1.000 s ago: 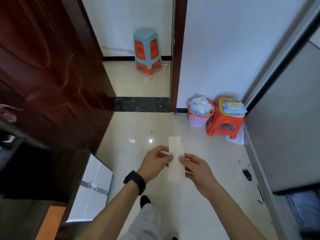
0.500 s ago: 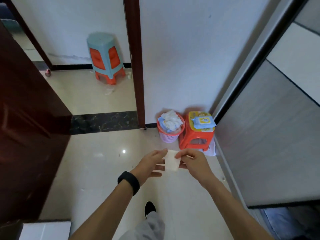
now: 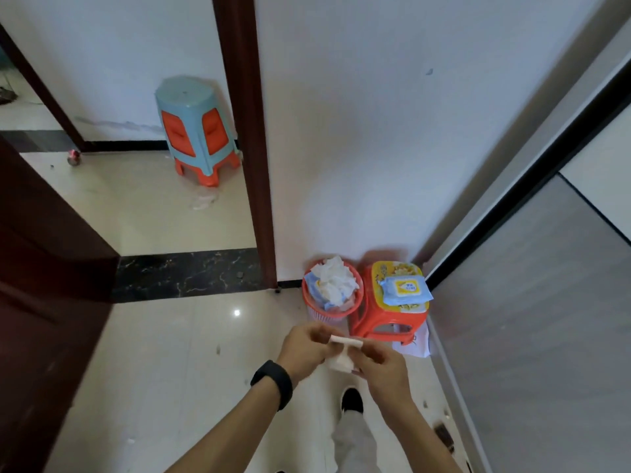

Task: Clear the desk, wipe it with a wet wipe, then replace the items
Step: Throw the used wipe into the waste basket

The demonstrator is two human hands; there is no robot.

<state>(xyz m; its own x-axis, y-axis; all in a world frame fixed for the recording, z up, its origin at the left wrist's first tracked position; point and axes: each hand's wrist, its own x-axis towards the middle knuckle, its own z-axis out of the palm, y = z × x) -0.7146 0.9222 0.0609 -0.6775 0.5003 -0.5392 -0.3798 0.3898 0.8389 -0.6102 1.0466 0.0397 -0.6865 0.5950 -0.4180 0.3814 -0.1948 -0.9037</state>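
While stretched forward at waist height, left hand (image 3: 304, 348) and right hand (image 3: 379, 365), each grip pinched on the wet wipe (image 3: 343, 353).

1. Wet wipe (image 3: 343, 353): white.
2. Wristband (image 3: 273, 382): black.
3. Basket (image 3: 327, 310): red rim, pale pink mesh wall.
4. Small stool (image 3: 389, 322): red, with a yellow patterned top.
5. Wipes pack (image 3: 405, 290): light blue, yellow label.
6. Tall stool (image 3: 196, 131): teal with orange panels and feet.
7. Door frame (image 3: 246, 141): dark brown.

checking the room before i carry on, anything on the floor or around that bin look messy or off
The pink bin is heaped above its rim with used wipes. A crumpled white scrap lies on the floor by the blue stool, and a sheet lies under the red stool.
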